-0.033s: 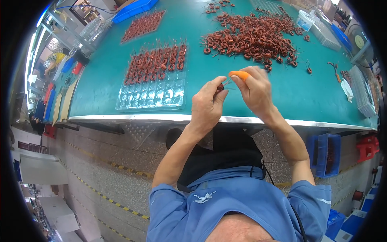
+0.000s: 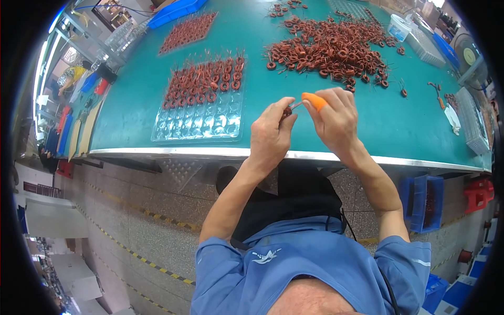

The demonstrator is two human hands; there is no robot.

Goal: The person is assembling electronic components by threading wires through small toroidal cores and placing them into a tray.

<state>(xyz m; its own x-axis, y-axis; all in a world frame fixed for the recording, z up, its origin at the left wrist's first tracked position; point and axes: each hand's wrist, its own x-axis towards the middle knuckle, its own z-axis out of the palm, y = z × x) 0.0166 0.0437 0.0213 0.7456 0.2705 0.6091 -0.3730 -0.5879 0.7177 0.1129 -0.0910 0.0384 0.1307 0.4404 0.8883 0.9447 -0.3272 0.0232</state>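
Note:
My left hand (image 2: 270, 134) is closed, pinching a small reddish-brown wire-wound ring coil (image 2: 286, 112) between thumb and fingertips. Only part of the coil shows. A thin wire lead (image 2: 296, 105) runs from it to the fingertips of my right hand (image 2: 336, 115), which is closed on the lead's end. An orange finger cot (image 2: 314, 101) covers a finger of that hand. To the left of my hands lies a clear plastic tray (image 2: 197, 128) with round pockets. Coils with upright leads (image 2: 202, 79) fill its far rows, and its near rows hold none.
Beyond my right hand spreads a large heap of loose coils (image 2: 331, 50). A second filled tray (image 2: 188, 32) and a blue bin (image 2: 176, 11) stand far left. At the right are a white tub (image 2: 399, 27), cutting pliers (image 2: 439, 95) and stacked clear trays (image 2: 470, 121). The green table (image 2: 126, 126) has a metal front edge.
My right hand has shifted slightly right, away from the left hand, and its orange-covered finger has tilted. My left hand keeps the coil in nearly the same place.

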